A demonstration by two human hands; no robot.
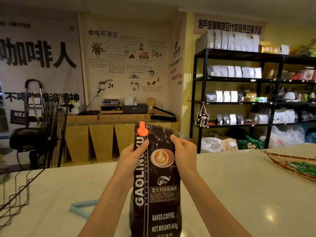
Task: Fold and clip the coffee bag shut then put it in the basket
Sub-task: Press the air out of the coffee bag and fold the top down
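Observation:
A tall black coffee bag (157, 190) with white "GAOLINGKU" lettering stands upright on the white counter, its top unfolded and crinkled. My left hand (132, 157) grips the bag's upper left edge, thumb on the front. My right hand (184, 153) holds the upper right edge the same way. A light blue bag clip (82, 206) lies open on the counter to the left, partly hidden behind my left forearm. A black wire basket (12, 194) sits at the counter's left edge, only partly in view.
A woven tray (289, 165) holding green items lies on the counter (239, 194) at the right. Beyond the counter stand a black fan (51, 134), cardboard-fronted benches and black shelves (239, 79) stocked with coffee bags.

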